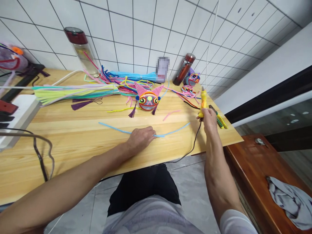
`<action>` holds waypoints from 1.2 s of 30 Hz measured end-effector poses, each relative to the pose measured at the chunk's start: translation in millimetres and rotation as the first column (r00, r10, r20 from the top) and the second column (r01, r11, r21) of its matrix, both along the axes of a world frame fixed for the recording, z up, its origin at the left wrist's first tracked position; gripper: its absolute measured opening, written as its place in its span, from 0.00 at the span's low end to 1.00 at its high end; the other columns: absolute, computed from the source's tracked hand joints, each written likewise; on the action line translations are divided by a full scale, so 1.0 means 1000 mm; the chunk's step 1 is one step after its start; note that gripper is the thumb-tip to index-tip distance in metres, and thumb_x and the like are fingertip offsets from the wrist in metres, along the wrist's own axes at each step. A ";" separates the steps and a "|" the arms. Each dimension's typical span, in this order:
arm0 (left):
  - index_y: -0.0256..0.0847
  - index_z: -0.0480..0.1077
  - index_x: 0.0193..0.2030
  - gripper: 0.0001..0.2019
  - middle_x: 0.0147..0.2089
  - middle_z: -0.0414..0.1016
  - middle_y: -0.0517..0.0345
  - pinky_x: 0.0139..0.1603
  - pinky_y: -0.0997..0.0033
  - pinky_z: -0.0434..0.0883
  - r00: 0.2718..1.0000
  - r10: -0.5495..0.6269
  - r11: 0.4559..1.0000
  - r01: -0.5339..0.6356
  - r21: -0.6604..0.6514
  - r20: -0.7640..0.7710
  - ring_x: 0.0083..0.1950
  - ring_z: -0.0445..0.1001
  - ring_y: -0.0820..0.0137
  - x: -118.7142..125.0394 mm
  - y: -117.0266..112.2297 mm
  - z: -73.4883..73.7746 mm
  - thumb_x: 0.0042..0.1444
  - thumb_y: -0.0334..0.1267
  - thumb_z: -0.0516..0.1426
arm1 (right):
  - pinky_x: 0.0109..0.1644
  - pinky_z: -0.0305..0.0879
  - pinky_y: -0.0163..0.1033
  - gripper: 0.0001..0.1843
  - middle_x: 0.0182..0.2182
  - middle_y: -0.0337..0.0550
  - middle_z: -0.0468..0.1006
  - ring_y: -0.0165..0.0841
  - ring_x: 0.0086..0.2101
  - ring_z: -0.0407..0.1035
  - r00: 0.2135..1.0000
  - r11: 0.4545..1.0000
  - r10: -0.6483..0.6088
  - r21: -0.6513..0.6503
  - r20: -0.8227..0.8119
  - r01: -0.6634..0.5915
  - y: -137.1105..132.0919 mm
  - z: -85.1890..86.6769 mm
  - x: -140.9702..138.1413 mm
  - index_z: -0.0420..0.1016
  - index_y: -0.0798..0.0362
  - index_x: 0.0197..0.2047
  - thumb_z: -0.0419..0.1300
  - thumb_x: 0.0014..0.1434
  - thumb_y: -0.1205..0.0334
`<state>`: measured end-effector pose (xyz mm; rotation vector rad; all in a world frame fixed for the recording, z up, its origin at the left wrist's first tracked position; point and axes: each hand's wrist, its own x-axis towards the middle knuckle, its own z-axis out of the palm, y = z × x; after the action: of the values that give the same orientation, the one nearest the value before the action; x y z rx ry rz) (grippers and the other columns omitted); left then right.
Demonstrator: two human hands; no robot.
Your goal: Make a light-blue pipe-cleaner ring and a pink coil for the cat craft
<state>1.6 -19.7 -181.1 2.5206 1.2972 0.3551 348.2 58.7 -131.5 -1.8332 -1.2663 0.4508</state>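
My left hand [141, 139] rests on the table with its fingers closed on a light blue pipe cleaner [176, 130]. Blue lengths stretch out to both sides of the fingers, and two ends seem to overlap at the fingertips. At the table's right side, my right hand [210, 119] is wrapped round a yellow corded glue gun [203, 100], its tip pointing away from me. Beyond my left hand sits a cat-like face ornament [148, 101] with pink ears, round eyes and purple tassels. A short pink piece [170, 114] lies between the hands.
Bundles of pipe cleaners [78, 92] lie along the back. A clear bottle [83, 53], a red-brown flask [184, 70] and another ornament [192, 78] stand near the tiled wall. Yellow-green pliers [221, 119] lie right of my right hand. A black cord [193, 148] hangs over the front edge.
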 end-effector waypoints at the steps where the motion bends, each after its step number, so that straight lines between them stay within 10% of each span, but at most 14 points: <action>1: 0.42 0.77 0.43 0.11 0.46 0.79 0.53 0.36 0.72 0.65 1.000 0.017 1.000 -0.017 -0.001 -0.008 0.45 0.78 0.67 -0.001 0.001 0.001 0.71 0.38 0.53 | 0.32 0.69 0.40 0.14 0.25 0.39 0.73 0.38 0.30 0.73 0.986 0.994 0.034 0.109 -0.162 -0.017 -0.007 0.004 0.001 0.68 0.48 0.37 0.58 0.60 0.46; 9: 0.41 0.72 0.56 0.15 0.53 0.78 0.54 0.42 0.69 0.69 0.989 0.131 0.991 -0.131 -0.005 0.074 0.52 0.78 0.63 -0.003 -0.002 0.008 0.71 0.47 0.56 | 0.23 0.62 0.34 0.17 0.25 0.31 0.56 0.26 0.22 0.55 0.538 0.887 0.437 0.246 -0.721 -0.391 -0.063 0.020 -0.013 0.78 0.49 0.43 0.69 0.53 0.50; 17: 0.40 0.75 0.49 0.17 0.49 0.79 0.51 0.56 0.67 0.72 0.976 0.121 0.990 -0.132 0.049 0.181 0.55 0.76 0.65 -0.015 0.016 0.000 0.75 0.39 0.46 | 0.31 0.69 0.36 0.20 0.39 0.41 0.80 0.28 0.28 0.70 0.626 0.864 0.425 0.087 -0.654 -0.495 -0.064 -0.004 -0.062 0.79 0.49 0.42 0.76 0.48 0.55; 29: 0.42 0.70 0.59 0.14 0.56 0.81 0.52 0.57 0.63 0.74 0.903 0.362 0.930 -0.334 -0.152 0.233 0.57 0.80 0.61 -0.019 0.020 0.007 0.69 0.41 0.56 | 0.28 0.64 0.38 0.20 0.40 0.44 0.81 0.27 0.24 0.64 0.540 0.715 0.519 -0.009 -0.663 -0.699 -0.038 0.002 -0.084 0.83 0.51 0.39 0.75 0.47 0.47; 36: 0.43 0.72 0.51 0.11 0.52 0.81 0.55 0.56 0.66 0.73 0.926 0.289 0.956 -0.264 -0.128 0.245 0.54 0.79 0.64 -0.020 0.021 0.010 0.73 0.42 0.50 | 0.27 0.63 0.40 0.23 0.40 0.47 0.82 0.29 0.24 0.64 0.475 0.654 0.574 0.025 -0.667 -0.756 -0.019 -0.004 -0.091 0.83 0.51 0.36 0.77 0.44 0.43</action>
<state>-18.4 1.7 -171.4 2.1277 1.5223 0.6484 256.8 39.8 -135.2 -1.0887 -1.4280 1.6267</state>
